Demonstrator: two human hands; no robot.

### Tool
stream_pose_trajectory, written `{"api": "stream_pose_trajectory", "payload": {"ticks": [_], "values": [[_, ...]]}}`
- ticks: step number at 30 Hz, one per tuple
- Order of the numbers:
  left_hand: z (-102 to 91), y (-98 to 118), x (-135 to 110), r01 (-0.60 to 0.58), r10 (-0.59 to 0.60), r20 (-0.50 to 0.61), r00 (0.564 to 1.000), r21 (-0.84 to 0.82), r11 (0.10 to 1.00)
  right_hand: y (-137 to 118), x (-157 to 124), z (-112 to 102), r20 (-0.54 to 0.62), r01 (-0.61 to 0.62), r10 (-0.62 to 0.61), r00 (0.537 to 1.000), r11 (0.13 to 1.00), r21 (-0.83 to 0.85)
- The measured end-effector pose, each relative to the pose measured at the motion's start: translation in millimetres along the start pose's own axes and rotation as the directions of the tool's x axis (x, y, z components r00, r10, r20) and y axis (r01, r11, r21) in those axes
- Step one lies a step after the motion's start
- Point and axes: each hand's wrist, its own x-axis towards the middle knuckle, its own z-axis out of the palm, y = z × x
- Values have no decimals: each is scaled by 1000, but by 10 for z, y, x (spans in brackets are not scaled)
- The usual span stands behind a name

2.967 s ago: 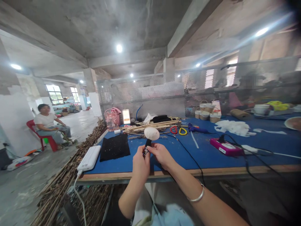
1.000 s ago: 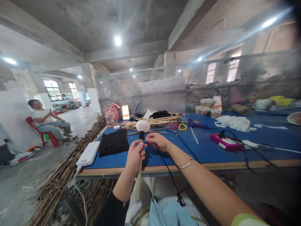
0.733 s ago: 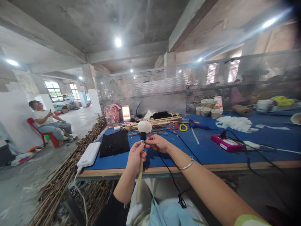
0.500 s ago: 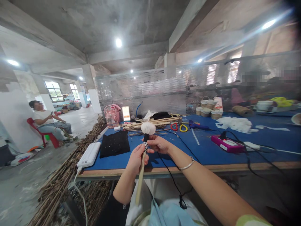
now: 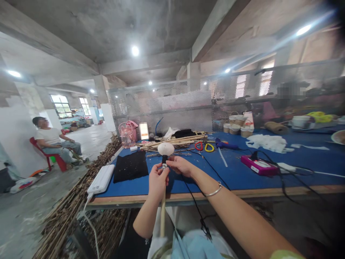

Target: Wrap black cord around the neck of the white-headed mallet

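Observation:
A wooden stick (image 5: 163, 212) stands nearly upright in front of me, topped by a round white padded head (image 5: 165, 148). Black wrapping (image 5: 164, 158) covers its neck, with black-and-white striped banding just below. My left hand (image 5: 158, 179) is closed around the stick below the head, thumb on the banding. The fingers of my right hand (image 5: 179, 165) pinch at the banding from the right side; whether they hold a loose end is too small to tell. A black cloth (image 5: 130, 166) lies on the blue table left of my hands.
Thin sticks (image 5: 175, 142) lie behind the padded head. Scissors with red and yellow handles (image 5: 209, 147), a blue glue gun (image 5: 228, 144), white fluff (image 5: 268, 143) and a purple power strip (image 5: 258, 166) are to the right. A white power bank (image 5: 101, 178) sits at the left edge. A seated person (image 5: 54, 140) is far left.
The stick has turned more upright, its lower end shifting right. The padded head has moved slightly left and down. My left hand has turned and shows more of its back.

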Motion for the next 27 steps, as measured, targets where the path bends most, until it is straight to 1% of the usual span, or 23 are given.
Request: {"api": "stream_pose_trajectory", "payload": {"ticks": [3,5,8,10,12,15,19,21,23,25,27], "values": [[-31,28,27,43,-47,-37,998,-102,994,-19,-13,-13,-56,5,-5,998,1000,-6],[-38,40,32,63,-69,-34,997,-136,989,-26,-19,-25,-87,32,-31,996,999,6],[-33,50,21,60,-64,-21,998,-159,985,-22,-13,-35,-104,53,-45,994,996,76],[-28,61,10,57,-61,-16,998,-190,980,-8,2,-31,-97,40,-31,995,995,90],[-31,77,3,58,-58,8,998,-237,970,11,20,-23,-90,13,-6,996,997,71],[-47,95,-1,77,-55,86,995,-279,957,31,34,-13,-59,-36,40,997,997,68],[-74,82,-7,112,-65,178,982,-267,957,21,1,-25,33,-75,72,997,991,115],[-75,67,-15,123,-68,234,970,-227,966,14,-19,-39,89,-71,60,994,989,133],[-62,57,-20,141,-92,267,959,-169,976,14,-26,-54,103,-47,34,994,990,130],[-36,49,-15,183,-148,238,960,-131,974,21,-19,-67,73,-24,16,997,994,102],[-9,38,1,232,-207,165,964,-148,961,28,-5,-73,41,-15,12,999,997,69]]}}
